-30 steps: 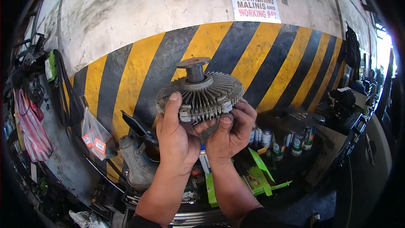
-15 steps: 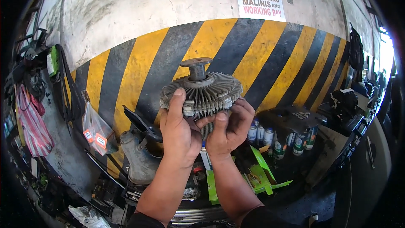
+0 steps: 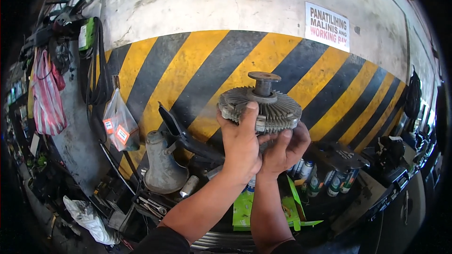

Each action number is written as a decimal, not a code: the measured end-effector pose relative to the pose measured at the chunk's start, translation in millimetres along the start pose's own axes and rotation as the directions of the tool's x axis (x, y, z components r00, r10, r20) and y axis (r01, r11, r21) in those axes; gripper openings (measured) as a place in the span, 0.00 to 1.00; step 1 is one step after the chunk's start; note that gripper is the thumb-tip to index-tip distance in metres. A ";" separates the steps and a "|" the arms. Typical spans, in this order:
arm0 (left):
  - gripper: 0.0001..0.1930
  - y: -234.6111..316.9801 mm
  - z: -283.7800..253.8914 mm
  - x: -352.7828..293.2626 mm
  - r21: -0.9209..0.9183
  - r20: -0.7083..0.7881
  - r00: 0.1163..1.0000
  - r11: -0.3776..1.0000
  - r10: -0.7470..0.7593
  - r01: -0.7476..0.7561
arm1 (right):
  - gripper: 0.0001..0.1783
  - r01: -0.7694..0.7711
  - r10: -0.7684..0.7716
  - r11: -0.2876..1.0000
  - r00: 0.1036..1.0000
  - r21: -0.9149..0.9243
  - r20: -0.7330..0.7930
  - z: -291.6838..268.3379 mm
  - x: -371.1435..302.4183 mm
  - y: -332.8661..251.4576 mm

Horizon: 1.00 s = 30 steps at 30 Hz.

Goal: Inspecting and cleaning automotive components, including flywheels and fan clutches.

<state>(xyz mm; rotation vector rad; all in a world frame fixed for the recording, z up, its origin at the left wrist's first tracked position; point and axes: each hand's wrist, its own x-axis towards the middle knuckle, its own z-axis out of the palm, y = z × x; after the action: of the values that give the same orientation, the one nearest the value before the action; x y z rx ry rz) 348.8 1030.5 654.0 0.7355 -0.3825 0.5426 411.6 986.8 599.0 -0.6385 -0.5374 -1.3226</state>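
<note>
Backing cluttered bench (image 3: 348, 193), striped wall (image 3: 188, 75) rises.

Bench: a cluttered dark workbench (image 3: 362, 193) runs along the foot of the striped wall.
Left part: a grey bell-shaped metal housing (image 3: 162, 167) stands upright, a small metal cylinder (image 3: 189, 186) lying just beside it.
Front left: loose hand tools (image 3: 150, 204) lie near the edge.
Middle: an open green carton (image 3: 245, 209) lies flat.
Right: spray cans (image 3: 329, 181) stand in a row.
</note>
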 end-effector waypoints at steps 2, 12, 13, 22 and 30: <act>0.17 0.6 -1.6 -0.1 0.012 0.016 1.000 1.000 -0.013 0.013 | 0.15 0.003 -0.002 0.999 1.000 -0.047 0.014 -2.4 2.0 1.3; 0.16 4.6 -3.8 -5.9 0.005 0.021 0.999 0.999 -0.039 0.039 | 0.15 -0.026 0.029 0.997 0.999 -0.072 0.038 -10.0 -3.2 -3.1; 0.16 5.9 -6.6 -5.3 -0.005 0.041 0.999 1.000 -0.020 0.020 | 0.14 -0.094 0.097 0.994 0.994 -0.050 0.054 -10.1 -6.5 -3.7; 0.13 12.8 -43.7 8.3 0.129 -0.007 1.000 0.991 -0.015 0.016 | 0.07 0.286 0.169 0.703 0.823 -0.652 0.543 -142.9 66.5 20.0; 0.12 5.8 -69.0 5.1 0.118 -0.059 0.997 0.991 -0.059 0.065 | 0.13 0.683 0.839 0.511 -0.263 -0.522 0.476 -315.4 -22.1 50.5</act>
<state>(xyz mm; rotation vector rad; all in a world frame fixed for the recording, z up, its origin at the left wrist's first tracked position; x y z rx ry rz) 359.1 1085.2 612.4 0.8432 -0.2758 0.5295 457.8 788.8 351.6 -2.9753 -1.0382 -0.1071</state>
